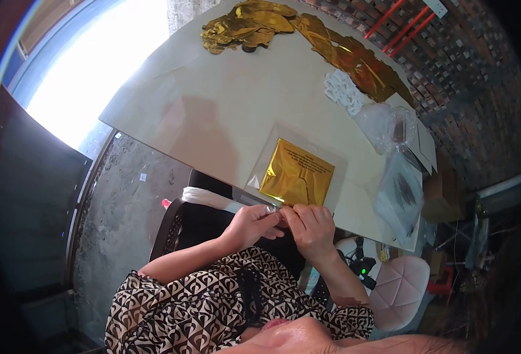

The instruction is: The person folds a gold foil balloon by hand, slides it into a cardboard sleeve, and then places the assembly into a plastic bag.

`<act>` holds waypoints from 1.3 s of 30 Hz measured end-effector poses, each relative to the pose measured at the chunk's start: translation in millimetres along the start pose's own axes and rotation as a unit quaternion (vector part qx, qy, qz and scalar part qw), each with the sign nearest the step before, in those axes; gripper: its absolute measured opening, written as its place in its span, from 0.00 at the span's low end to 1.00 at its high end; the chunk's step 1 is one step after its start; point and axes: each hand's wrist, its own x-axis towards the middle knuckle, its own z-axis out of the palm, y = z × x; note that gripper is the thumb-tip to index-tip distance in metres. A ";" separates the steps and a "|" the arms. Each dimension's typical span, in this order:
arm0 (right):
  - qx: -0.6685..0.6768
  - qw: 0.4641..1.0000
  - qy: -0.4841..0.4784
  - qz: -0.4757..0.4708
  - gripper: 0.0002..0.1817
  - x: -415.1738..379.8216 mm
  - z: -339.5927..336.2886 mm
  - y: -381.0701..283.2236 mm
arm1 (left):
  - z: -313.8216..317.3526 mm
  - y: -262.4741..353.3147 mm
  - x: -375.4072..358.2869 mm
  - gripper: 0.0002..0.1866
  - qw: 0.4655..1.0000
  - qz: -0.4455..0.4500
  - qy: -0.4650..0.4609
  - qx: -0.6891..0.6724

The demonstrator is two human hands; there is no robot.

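A gold foil packet with printed text lies on a clear plastic bag at the table's near edge. Just below the packet, my left hand and my right hand meet, fingers pinched together at the packet's lower edge. Whatever lies between the fingertips is too small to make out. A bundle of white strands stretches to the left of my left hand, over a black chair.
The pale table bears crumpled gold foil along its far side, white looped cord, and clear plastic bags at the right. A pink padded seat stands at the lower right, near a brick wall.
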 end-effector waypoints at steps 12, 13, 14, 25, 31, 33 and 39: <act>0.053 0.992 0.029 0.107 0.16 -37.0 -20.4 22.6 | 11.8 -0.7 4.2 0.22 0.996 -0.079 -0.028 -0.029; 0.053 0.991 0.026 0.120 0.15 -39.1 -20.8 24.0 | 15.2 -0.5 5.6 0.22 0.995 -0.086 -0.039 -0.022; 0.054 0.990 0.030 0.123 0.15 -39.1 -19.9 24.8 | 17.1 -3.3 8.0 0.22 0.995 -0.088 -0.041 -0.020; 0.090 0.981 0.057 0.160 0.11 -33.0 -6.6 22.0 | 19.0 -4.5 14.9 0.17 0.995 -0.066 -0.068 -0.029; 0.084 0.979 0.047 0.178 0.11 -28.2 -12.7 24.0 | 21.4 -2.3 13.1 0.17 0.995 -0.068 -0.075 -0.025; 0.089 0.978 0.041 0.185 0.11 -28.4 -13.0 22.7 | 21.2 -3.1 12.8 0.17 0.994 -0.073 -0.076 -0.018; 0.108 0.971 0.045 0.208 0.11 -27.3 -11.5 23.5 | 15.8 3.2 2.3 0.18 0.990 -0.094 -0.083 0.061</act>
